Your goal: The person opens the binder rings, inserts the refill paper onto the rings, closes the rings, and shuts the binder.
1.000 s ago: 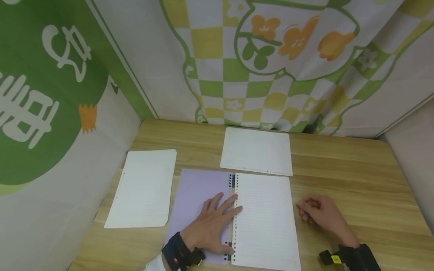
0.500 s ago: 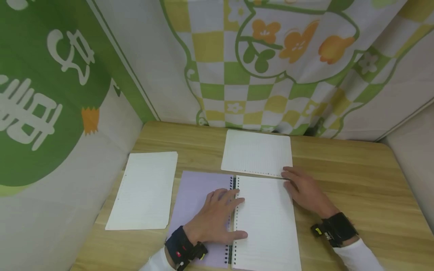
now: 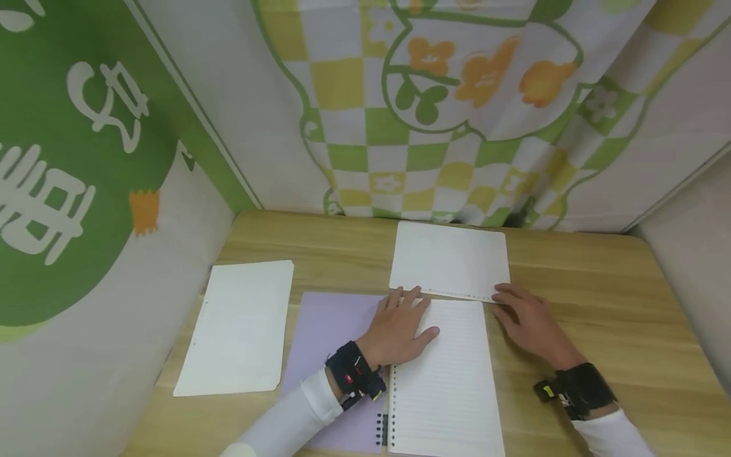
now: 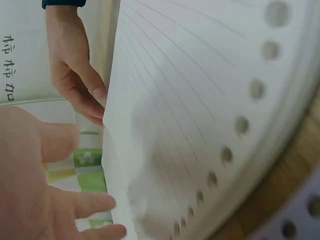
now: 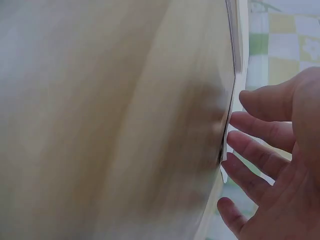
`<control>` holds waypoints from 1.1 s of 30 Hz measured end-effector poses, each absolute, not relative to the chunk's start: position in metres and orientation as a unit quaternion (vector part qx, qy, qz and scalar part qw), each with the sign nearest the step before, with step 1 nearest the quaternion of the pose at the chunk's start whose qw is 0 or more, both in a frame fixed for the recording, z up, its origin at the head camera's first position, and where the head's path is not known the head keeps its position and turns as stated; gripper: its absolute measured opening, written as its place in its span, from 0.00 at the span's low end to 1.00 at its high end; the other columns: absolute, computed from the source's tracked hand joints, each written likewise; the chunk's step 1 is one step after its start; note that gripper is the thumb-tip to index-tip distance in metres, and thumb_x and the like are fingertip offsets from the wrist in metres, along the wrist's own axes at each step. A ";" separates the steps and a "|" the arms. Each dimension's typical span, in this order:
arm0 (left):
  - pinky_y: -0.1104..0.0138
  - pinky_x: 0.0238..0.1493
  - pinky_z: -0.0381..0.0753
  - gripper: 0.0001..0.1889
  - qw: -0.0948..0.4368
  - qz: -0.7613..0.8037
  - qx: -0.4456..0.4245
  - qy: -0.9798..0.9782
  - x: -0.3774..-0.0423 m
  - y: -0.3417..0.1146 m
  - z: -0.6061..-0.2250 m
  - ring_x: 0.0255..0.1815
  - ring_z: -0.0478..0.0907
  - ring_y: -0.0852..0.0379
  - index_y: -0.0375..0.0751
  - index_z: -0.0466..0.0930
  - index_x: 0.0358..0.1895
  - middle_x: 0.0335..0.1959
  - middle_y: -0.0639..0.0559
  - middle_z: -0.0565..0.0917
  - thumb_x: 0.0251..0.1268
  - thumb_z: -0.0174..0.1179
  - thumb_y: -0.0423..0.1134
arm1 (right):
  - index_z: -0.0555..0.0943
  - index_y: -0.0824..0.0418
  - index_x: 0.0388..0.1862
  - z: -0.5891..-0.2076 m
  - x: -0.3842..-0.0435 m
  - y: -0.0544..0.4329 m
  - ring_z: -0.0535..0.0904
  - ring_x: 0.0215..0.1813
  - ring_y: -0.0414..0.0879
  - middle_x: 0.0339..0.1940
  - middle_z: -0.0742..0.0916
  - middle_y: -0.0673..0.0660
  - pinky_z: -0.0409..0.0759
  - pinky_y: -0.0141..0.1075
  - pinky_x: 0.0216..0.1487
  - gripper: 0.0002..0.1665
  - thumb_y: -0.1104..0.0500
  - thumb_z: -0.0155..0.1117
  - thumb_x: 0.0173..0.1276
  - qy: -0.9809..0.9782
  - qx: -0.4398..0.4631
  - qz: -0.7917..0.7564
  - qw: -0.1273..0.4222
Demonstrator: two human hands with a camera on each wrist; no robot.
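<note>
An open binder notebook lies on the wooden table, its purple cover (image 3: pixel 325 336) at left and punched lined pages (image 3: pixel 445 387) at right. Beyond its top edge a loose stack of white paper (image 3: pixel 451 257) lies sideways, holes toward the notebook. My left hand (image 3: pixel 396 330) spreads over the upper end of the pages, fingertips at the paper stack's near left corner. At that stack's near right corner are the fingers of my right hand (image 3: pixel 531 327). In the right wrist view its fingertips (image 5: pixel 237 140) meet the paper's edge, and the thumb stands apart from them.
Another stack of white punched paper (image 3: pixel 237 330) lies left of the notebook. The wooden table (image 3: pixel 617 304) extends to the right. A patterned curtain (image 3: pixel 422 139) hangs along the back edge, and a green and white cloth (image 3: pixel 114 190) covers the left side.
My right hand has come up from beside the notebook to the far paper stack's corner. My left hand has moved up from the binding to the page tops. The far stack has shifted right.
</note>
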State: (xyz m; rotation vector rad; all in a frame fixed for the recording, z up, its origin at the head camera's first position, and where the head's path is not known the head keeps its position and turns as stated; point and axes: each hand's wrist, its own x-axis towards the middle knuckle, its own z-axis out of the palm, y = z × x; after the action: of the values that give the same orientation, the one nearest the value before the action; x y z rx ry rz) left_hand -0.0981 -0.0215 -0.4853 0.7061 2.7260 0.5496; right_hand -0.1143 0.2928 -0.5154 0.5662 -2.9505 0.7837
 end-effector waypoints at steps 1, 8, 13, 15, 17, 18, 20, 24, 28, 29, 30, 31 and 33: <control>0.40 0.83 0.56 0.36 0.148 0.185 0.241 0.941 -0.100 -0.017 -0.487 0.86 0.53 0.35 0.45 0.62 0.85 0.87 0.43 0.59 0.85 0.45 0.61 | 0.85 0.68 0.61 -0.515 -0.113 0.297 0.76 0.71 0.70 0.69 0.82 0.69 0.65 0.74 0.64 0.18 0.61 0.68 0.77 -0.951 0.179 0.250 0.017; 0.39 0.85 0.49 0.37 0.157 0.156 0.239 0.945 -0.104 0.004 -0.491 0.88 0.47 0.33 0.43 0.59 0.85 0.88 0.42 0.57 0.85 0.45 0.61 | 0.86 0.70 0.59 -0.510 -0.098 0.315 0.79 0.68 0.71 0.66 0.83 0.71 0.73 0.69 0.67 0.17 0.65 0.69 0.74 -0.952 0.177 0.248 0.040; 0.42 0.85 0.51 0.37 0.128 0.119 0.259 0.950 -0.106 0.028 -0.490 0.87 0.52 0.34 0.45 0.60 0.85 0.87 0.43 0.59 0.85 0.44 0.62 | 0.85 0.72 0.57 -0.510 -0.086 0.330 0.79 0.65 0.73 0.65 0.83 0.73 0.75 0.69 0.63 0.17 0.67 0.70 0.72 -0.953 0.168 0.246 0.058; 0.43 0.84 0.53 0.36 0.122 0.098 0.266 0.951 -0.106 0.041 -0.490 0.87 0.53 0.36 0.47 0.60 0.85 0.87 0.45 0.60 0.84 0.43 0.63 | 0.85 0.72 0.57 -0.511 -0.083 0.336 0.79 0.65 0.74 0.64 0.83 0.74 0.75 0.69 0.61 0.17 0.68 0.70 0.71 -0.955 0.161 0.240 0.060; 0.45 0.84 0.54 0.36 0.121 0.087 0.271 0.951 -0.105 0.053 -0.491 0.87 0.54 0.38 0.49 0.60 0.85 0.87 0.47 0.59 0.84 0.42 0.63 | 0.85 0.73 0.57 -0.512 -0.081 0.341 0.78 0.64 0.75 0.64 0.82 0.75 0.75 0.70 0.60 0.17 0.68 0.70 0.71 -0.958 0.154 0.234 0.060; 0.45 0.84 0.54 0.36 0.118 0.083 0.274 0.951 -0.105 0.059 -0.491 0.87 0.54 0.39 0.50 0.61 0.85 0.87 0.48 0.60 0.84 0.42 0.64 | 0.85 0.73 0.56 -0.512 -0.080 0.344 0.79 0.64 0.75 0.64 0.82 0.75 0.76 0.71 0.60 0.17 0.68 0.70 0.71 -0.959 0.152 0.231 0.063; 0.46 0.84 0.55 0.36 0.115 0.076 0.282 0.950 -0.104 0.071 -0.492 0.87 0.53 0.40 0.52 0.61 0.85 0.87 0.50 0.60 0.84 0.42 0.65 | 0.85 0.74 0.55 -0.513 -0.077 0.349 0.80 0.62 0.75 0.63 0.83 0.76 0.77 0.70 0.58 0.17 0.68 0.71 0.70 -0.961 0.148 0.222 0.072; 0.49 0.84 0.53 0.35 0.104 0.059 0.301 0.946 -0.102 0.090 -0.495 0.88 0.52 0.43 0.54 0.62 0.84 0.87 0.53 0.59 0.83 0.42 0.65 | 0.85 0.75 0.53 -0.513 -0.070 0.360 0.83 0.58 0.76 0.61 0.84 0.76 0.81 0.68 0.54 0.17 0.68 0.72 0.68 -0.963 0.139 0.212 0.090; 0.50 0.84 0.51 0.35 0.107 0.047 0.320 0.940 -0.101 0.107 -0.500 0.88 0.51 0.45 0.55 0.63 0.84 0.87 0.55 0.59 0.84 0.40 0.65 | 0.84 0.77 0.53 -0.512 -0.060 0.368 0.81 0.59 0.77 0.62 0.82 0.78 0.80 0.69 0.54 0.17 0.68 0.72 0.69 -0.968 0.114 0.209 0.078; 0.50 0.83 0.50 0.34 0.110 0.046 0.324 0.939 -0.100 0.111 -0.501 0.88 0.51 0.46 0.55 0.62 0.85 0.87 0.55 0.59 0.84 0.40 0.65 | 0.84 0.77 0.53 -0.511 -0.057 0.369 0.81 0.60 0.78 0.62 0.82 0.79 0.80 0.69 0.54 0.17 0.68 0.72 0.69 -0.969 0.108 0.207 0.073; 0.50 0.83 0.50 0.34 0.112 0.045 0.327 0.937 -0.100 0.115 -0.502 0.88 0.51 0.47 0.56 0.63 0.84 0.87 0.56 0.59 0.84 0.40 0.65 | 0.84 0.78 0.54 -0.510 -0.054 0.369 0.80 0.60 0.78 0.62 0.81 0.79 0.80 0.70 0.54 0.18 0.67 0.72 0.69 -0.971 0.104 0.206 0.067; 0.50 0.83 0.49 0.34 0.113 0.041 0.329 0.937 -0.100 0.118 -0.502 0.88 0.52 0.48 0.57 0.63 0.84 0.87 0.57 0.59 0.84 0.40 0.65 | 0.83 0.78 0.54 -0.509 -0.051 0.370 0.79 0.61 0.79 0.63 0.81 0.80 0.80 0.71 0.54 0.18 0.67 0.72 0.70 -0.973 0.100 0.202 0.058; 0.50 0.83 0.50 0.33 0.109 0.035 0.333 0.936 -0.099 0.125 -0.503 0.88 0.53 0.50 0.60 0.63 0.84 0.87 0.58 0.60 0.84 0.40 0.65 | 0.83 0.78 0.56 -0.505 -0.044 0.370 0.78 0.62 0.80 0.64 0.80 0.81 0.79 0.72 0.53 0.20 0.65 0.71 0.71 -0.976 0.091 0.193 0.036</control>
State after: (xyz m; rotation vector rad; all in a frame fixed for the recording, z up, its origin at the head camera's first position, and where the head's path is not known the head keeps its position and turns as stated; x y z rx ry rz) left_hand -0.0987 0.1247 -0.5034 0.9781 2.7520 0.1019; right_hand -0.0444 0.3697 -0.5052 0.2781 -2.9996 0.5936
